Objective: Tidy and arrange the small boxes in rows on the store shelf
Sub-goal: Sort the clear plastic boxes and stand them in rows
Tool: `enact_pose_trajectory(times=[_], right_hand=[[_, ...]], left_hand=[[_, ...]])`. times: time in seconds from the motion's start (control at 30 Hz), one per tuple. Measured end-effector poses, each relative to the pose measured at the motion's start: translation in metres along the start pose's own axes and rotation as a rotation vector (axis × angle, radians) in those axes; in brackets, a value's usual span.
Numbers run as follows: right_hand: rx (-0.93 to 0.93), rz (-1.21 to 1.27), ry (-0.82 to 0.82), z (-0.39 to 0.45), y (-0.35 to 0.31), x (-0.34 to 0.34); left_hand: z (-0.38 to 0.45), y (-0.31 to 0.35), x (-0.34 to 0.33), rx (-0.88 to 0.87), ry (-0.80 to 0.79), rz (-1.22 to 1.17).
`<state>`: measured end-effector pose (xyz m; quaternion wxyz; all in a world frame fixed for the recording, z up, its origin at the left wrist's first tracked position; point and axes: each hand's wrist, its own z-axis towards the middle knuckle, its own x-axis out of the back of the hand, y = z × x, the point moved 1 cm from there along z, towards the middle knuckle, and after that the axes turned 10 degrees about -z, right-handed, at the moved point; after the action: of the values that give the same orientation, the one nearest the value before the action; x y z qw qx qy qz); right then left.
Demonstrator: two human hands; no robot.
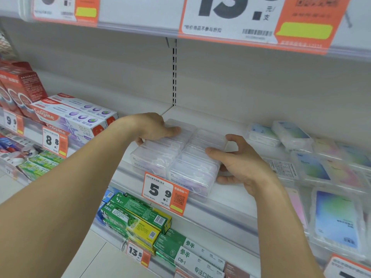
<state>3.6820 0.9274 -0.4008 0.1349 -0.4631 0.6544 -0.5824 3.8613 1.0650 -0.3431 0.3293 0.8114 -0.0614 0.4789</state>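
Several small clear plastic boxes (176, 155) stand in two rows on the white shelf (226, 195), running from the front rail toward the back. My left hand (155, 128) rests on the back left boxes, thumb lying over their tops and fingers curled round the left side. My right hand (236, 159) holds the right row from its right side, thumb on top and fingers curled against the side wall. The front boxes show floss picks inside.
A 5.9 price tag (165, 192) hangs on the rail below the boxes. Colgate toothpaste cartons (76, 115) lie to the left. Pastel flat packs (313, 167) fill the shelf to the right. Green and yellow cartons (138, 219) sit on the lower shelf.
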Motion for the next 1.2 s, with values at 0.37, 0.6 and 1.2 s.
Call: enact_pose_trajectory(times=[0.37,0.6,1.2], right_hand=[[0.188,-0.176,0.27,-0.045,-0.017,0.034],[0.439,-0.166,0.595,-0.119,0.012,0.115],[0.357,-0.612,0.359,-0.155,0.13,0.197]], left_hand=[[-0.039,0.048,-0.019,-0.385,0.483,-0.221],[-0.115,0.122,-0.103,-0.803,0.265,-0.264],[-0.119,0.154,-0.219,-0.745,0.152,-0.136]])
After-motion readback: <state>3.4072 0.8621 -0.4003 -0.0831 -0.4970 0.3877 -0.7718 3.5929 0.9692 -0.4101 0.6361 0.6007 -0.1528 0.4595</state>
